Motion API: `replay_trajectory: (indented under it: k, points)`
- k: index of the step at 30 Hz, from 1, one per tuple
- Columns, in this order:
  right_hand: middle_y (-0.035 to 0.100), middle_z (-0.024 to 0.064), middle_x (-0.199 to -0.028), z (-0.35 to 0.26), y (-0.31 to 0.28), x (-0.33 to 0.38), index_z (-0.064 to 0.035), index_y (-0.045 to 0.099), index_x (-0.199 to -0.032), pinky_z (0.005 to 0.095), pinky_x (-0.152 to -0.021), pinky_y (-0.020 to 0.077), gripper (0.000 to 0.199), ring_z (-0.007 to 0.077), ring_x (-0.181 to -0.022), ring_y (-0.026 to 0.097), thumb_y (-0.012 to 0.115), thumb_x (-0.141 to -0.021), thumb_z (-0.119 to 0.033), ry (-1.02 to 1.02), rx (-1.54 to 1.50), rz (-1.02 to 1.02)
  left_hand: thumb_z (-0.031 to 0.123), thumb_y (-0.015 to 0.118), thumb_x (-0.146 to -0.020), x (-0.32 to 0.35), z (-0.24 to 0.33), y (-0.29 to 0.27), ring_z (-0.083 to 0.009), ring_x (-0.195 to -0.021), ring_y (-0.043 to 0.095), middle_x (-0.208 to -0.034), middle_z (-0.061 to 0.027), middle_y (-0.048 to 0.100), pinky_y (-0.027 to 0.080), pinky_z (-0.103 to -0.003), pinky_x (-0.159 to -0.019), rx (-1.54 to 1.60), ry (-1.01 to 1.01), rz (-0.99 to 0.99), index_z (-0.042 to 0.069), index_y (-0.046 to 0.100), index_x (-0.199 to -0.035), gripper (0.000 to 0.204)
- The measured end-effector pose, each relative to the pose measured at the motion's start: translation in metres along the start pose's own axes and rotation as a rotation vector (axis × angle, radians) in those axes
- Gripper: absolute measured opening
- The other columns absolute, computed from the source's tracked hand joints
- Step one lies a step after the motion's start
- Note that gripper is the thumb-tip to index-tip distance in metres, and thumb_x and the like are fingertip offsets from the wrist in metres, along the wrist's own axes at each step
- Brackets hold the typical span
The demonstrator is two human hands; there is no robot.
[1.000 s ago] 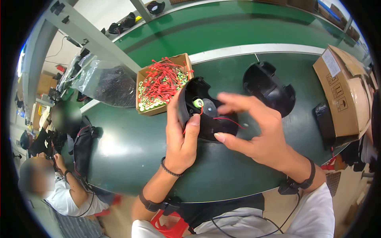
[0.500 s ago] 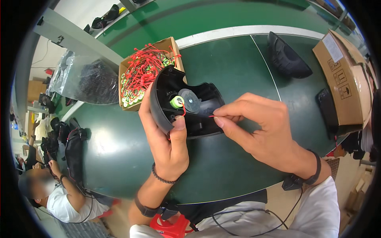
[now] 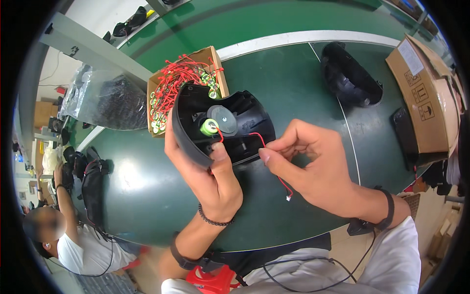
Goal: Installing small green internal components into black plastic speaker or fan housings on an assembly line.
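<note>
My left hand [image 3: 215, 183] grips a curved black plastic shell [image 3: 183, 139] from its left side, thumb over the near rim. Inside the shell sit a green cylindrical battery [image 3: 209, 127] and a round grey disc [image 3: 223, 119]. A red wire [image 3: 261, 137] comes out over the shell's right edge. Between thumb and index finger, my right hand [image 3: 306, 164] pinches this wire just beside that edge. The wire's free end hangs below the fingers and carries a small white connector [image 3: 288, 198]. The left fingers behind the shell are hidden.
Behind the shell stands a cardboard box [image 3: 220, 78] of green batteries with red wires. Another black shell [image 3: 350, 76] lies at the back right, near a large carton [image 3: 418, 98]. A clear plastic bag [image 3: 112, 100] rests at the left. A co-worker [image 3: 83, 245] sits at far left.
The shell has shifted left and tilted. More red wire now shows, its connector end dangling under my right hand. The shell at the back right has rocked over. The co-worker's arm has risen.
</note>
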State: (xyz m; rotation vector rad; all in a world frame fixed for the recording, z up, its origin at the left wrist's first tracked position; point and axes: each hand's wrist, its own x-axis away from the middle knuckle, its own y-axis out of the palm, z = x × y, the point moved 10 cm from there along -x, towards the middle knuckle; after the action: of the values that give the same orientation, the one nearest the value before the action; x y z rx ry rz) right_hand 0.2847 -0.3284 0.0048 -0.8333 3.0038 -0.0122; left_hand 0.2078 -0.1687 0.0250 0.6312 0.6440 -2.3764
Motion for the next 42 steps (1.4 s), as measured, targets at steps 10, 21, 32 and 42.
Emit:
replay_trajectory:
  k: [10, 21, 32, 42]
  points:
    - [0.072, 0.0096, -0.084, -0.053, 0.021, 0.022, -0.0006, 0.07, -0.088, 0.0295, -0.058, 0.0505, 0.017, 0.0188, -0.065, 0.068, 0.084, -0.078, 0.0, -0.696, 0.544, 0.09, 0.022, 0.045, -0.111, -0.006, -0.004, 0.004, -0.021, -0.124, 0.05, -0.14, -0.0153, 0.05, 0.039, -0.035, -0.108, 0.221, -0.218, 0.201, -0.003, 0.032, -0.151, 0.05]
    - [0.067, 0.0075, -0.094, -0.059, 0.05, 0.046, 0.0035, 0.071, -0.106, 0.0324, -0.069, 0.0517, 0.029, 0.0211, -0.082, 0.068, 0.074, -0.078, -0.005, -1.115, 0.571, 0.021, 0.052, 0.046, -0.108, -0.001, -0.039, 0.019, -0.0225, -0.113, 0.063, -0.129, -0.0085, 0.061, 0.053, -0.041, -0.097, 0.856, -0.64, 0.327, 0.007, 0.05, -0.138, 0.054]
    - [0.06, 0.008, -0.079, -0.042, 0.062, 0.038, -0.0056, 0.054, -0.095, 0.0406, -0.072, 0.0534, 0.024, 0.0284, -0.074, 0.063, 0.069, -0.078, 0.002, -0.856, 0.562, -0.138, 0.039, 0.045, -0.111, 0.0, -0.043, 0.024, -0.017, -0.116, 0.055, -0.13, -0.0082, 0.057, 0.044, -0.033, -0.104, 0.862, -0.593, 0.242, 0.003, 0.046, -0.144, 0.049]
    - [0.071, 0.014, -0.118, -0.094, -0.136, 0.022, -0.003, 0.064, -0.119, 0.0391, -0.092, 0.0533, 0.037, 0.0241, -0.108, 0.069, 0.077, -0.088, -0.019, -0.477, 0.65, 0.488, 0.028, 0.05, -0.11, -0.015, -0.012, 0.006, -0.0163, -0.114, 0.058, -0.128, -0.0099, 0.06, 0.046, -0.032, -0.102, 0.542, -0.394, 0.071, -0.005, 0.05, -0.141, 0.046]
